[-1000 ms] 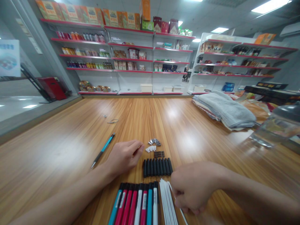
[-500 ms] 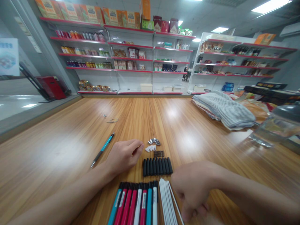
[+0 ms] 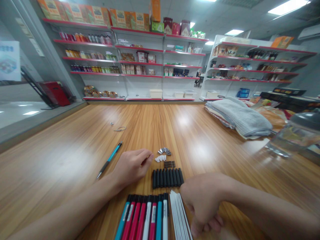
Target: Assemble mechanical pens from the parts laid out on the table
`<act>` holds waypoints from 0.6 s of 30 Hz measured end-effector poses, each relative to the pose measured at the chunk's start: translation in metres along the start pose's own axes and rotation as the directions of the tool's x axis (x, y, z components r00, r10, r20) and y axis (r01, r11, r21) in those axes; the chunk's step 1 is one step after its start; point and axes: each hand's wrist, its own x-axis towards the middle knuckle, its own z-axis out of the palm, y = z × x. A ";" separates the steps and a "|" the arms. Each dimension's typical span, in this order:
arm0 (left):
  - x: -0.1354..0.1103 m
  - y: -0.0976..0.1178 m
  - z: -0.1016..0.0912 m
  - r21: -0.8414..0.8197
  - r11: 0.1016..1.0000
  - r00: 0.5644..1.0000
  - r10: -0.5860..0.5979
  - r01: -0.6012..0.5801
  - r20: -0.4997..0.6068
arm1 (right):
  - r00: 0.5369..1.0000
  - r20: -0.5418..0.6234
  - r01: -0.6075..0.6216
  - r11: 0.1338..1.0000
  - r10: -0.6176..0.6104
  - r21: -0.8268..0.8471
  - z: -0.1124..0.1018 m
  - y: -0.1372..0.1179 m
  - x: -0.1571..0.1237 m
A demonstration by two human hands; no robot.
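My left hand (image 3: 133,165) rests on the wooden table with its fingers curled in and nothing visible in them. To its left lies an assembled blue-and-black pen (image 3: 110,160). My right hand (image 3: 203,201) is bent downward, fingers folded, its edge against the outermost of several thin white pen refills (image 3: 178,213). Left of these is a row of blue, red and white pen barrels (image 3: 143,215) with black ends. Black grip sleeves (image 3: 168,178) stand in a row above. Beyond them sit small dark springs (image 3: 169,164), white plastic bits (image 3: 160,158) and silver cone tips (image 3: 164,151).
Folded striped cloth (image 3: 240,116) lies at the right, beside a clear lidded jar (image 3: 295,133). A thin ring-like loop (image 3: 120,128) and a small bit (image 3: 111,123) lie farther off. Stocked shelves (image 3: 140,63) stand behind the table (image 3: 75,133).
My right hand has shifted slightly left, and the outermost white refill, slanted apart before, now lies against the others. My left hand has stayed still.
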 end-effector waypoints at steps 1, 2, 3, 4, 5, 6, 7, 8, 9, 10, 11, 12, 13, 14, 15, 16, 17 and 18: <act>0.000 0.000 0.000 0.001 1.000 1.000 0.000 0.000 -0.001 | 1.000 0.001 -0.005 1.000 0.005 0.003 0.000 -0.001 0.000; 0.000 0.000 0.000 0.001 1.000 1.000 -0.001 0.001 -0.002 | 1.000 0.003 -0.011 1.000 0.011 0.005 0.001 -0.001 0.000; 0.000 0.000 0.000 0.003 1.000 1.000 -0.001 0.001 -0.002 | 1.000 0.001 -0.021 1.000 0.021 0.007 0.001 -0.002 0.001; 0.000 0.000 0.000 0.004 1.000 1.000 -0.002 0.002 0.001 | 1.000 0.000 -0.031 0.999 0.031 0.007 0.001 -0.003 0.001; 0.000 0.000 -0.001 0.005 1.000 1.000 -0.003 0.003 0.006 | 0.999 -0.001 -0.037 0.999 0.037 0.008 0.001 -0.004 0.000; 0.001 0.000 -0.001 0.007 1.000 1.000 -0.004 0.004 0.010 | 0.999 -0.001 -0.042 0.999 0.042 0.007 0.001 -0.005 0.000; 0.001 0.001 -0.001 0.009 1.000 1.000 -0.005 0.005 0.015 | 0.999 -0.002 -0.045 0.999 0.045 0.004 0.001 -0.006 0.000; 0.001 0.001 -0.001 0.011 1.000 1.000 -0.007 0.007 0.019 | 0.999 -0.004 -0.045 0.999 0.045 0.002 0.001 -0.007 -0.001; 0.001 0.001 0.000 0.013 1.000 1.000 -0.009 0.009 0.021 | 0.999 -0.009 -0.045 0.999 0.045 0.000 0.001 -0.007 -0.001; 0.001 0.001 0.000 0.014 1.000 1.000 -0.010 0.010 0.021 | 0.999 -0.014 -0.047 0.999 0.047 -0.001 0.001 -0.008 -0.001; 0.001 0.001 0.000 0.015 1.000 1.000 -0.011 0.011 0.021 | 0.998 -0.019 -0.052 0.999 0.052 -0.001 0.001 -0.008 -0.001; 0.001 0.001 0.000 0.015 1.000 1.000 -0.012 0.012 0.021 | 0.998 -0.022 -0.056 0.998 0.056 0.002 0.001 -0.008 -0.001; 0.001 0.001 0.000 0.014 1.000 1.000 -0.013 0.013 0.020 | 0.998 -0.024 -0.057 0.998 0.057 0.007 0.002 -0.008 -0.001; 0.001 0.001 0.000 0.013 1.000 1.000 -0.014 0.014 0.019 | 0.998 -0.025 -0.060 0.998 0.060 0.011 0.002 -0.008 0.000; 0.001 0.001 0.000 0.012 1.000 1.000 -0.014 0.014 0.020 | 0.998 -0.030 -0.062 0.998 0.063 0.016 0.003 -0.008 0.001; 0.001 0.001 0.000 0.011 1.000 1.000 -0.013 0.013 0.019 | 0.997 -0.038 -0.066 0.998 0.066 0.021 0.003 -0.008 0.001; 0.000 0.001 -0.001 0.011 1.000 1.000 -0.012 0.011 0.018 | 0.996 -0.053 -0.071 0.997 0.072 0.023 0.004 -0.009 0.002; 0.000 0.001 -0.001 0.012 1.000 1.000 -0.008 0.008 0.016 | 0.995 -0.069 -0.075 0.997 0.077 0.024 0.005 -0.009 0.002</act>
